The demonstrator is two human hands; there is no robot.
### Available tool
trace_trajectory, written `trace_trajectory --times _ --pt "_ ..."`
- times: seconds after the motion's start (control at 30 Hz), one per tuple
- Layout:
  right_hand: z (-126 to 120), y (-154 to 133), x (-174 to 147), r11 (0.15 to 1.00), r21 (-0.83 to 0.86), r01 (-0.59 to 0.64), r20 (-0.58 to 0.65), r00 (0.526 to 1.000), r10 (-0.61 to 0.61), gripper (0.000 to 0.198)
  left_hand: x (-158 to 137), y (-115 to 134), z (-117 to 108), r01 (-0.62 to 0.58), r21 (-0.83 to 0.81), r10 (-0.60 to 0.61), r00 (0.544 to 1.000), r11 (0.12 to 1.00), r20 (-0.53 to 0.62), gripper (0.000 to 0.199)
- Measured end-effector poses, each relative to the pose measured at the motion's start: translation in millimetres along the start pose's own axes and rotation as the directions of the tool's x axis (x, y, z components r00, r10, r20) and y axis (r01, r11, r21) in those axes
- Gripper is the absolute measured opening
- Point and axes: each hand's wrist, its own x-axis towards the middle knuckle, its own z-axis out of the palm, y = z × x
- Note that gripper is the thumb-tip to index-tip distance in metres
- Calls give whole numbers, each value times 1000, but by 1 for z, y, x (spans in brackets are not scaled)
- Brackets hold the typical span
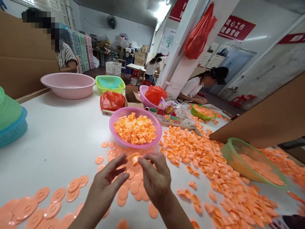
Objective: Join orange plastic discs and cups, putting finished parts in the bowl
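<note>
Orange cup (135, 160) is pinched in the right hand (157, 175), near the spread left hand (105, 181).

Two bare hands (157, 176), two bare forearms (175, 211)

Across from me the far wall (135, 24) is plain and pale, with a dark fan (111, 22) high against it, and a bright light (163, 11) glares beneath the grey ceiling (128, 8). Red banners (237, 28) with white lettering hang beyond a white pillar (181, 36), a white-topped table (135, 67) stands on the dark floor (101, 71), and to my right sits a red stool (241, 100)
</note>
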Motion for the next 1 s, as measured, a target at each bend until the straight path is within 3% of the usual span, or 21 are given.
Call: trace_trajectory --times 0.07,0.13,0.2,0.27,0.43,0.57,0.73,1.0 --pt "-6 -18 -16 996 60 -67 -5 998 68 44 -7 0 19 39 -94 -38 999 995 19 49" --pt "-9 -28 -30 959 163 -232 -50 969 243 38 -18 -7 29 94 -154 -89 995 984 40 42" --pt "-12 -34 -41 856 305 -418 -26 895 446 33 -30 -15 35 126 -240 -113 991 963 68 40" --pt "-17 -37 -51 736 410 -538 79 825 559 28 -41 -20 41 146 -343 -121 988 928 94 39" --pt "-30 -42 -72 641 481 -598 146 776 614 16 -61 -20 61 253 -474 -224 967 843 118 34" --pt "-37 -43 -88 555 537 -636 217 739 638 14 -72 -23 68 280 -433 -270 959 857 87 34" --pt "-42 -41 -106 455 641 -618 271 737 620 24 -86 -35 68 154 -215 -152 988 964 25 29" --pt "-52 -45 -120 475 676 -563 197 759 620 24 -111 -39 77 -58 58 65 991 997 -116 23"
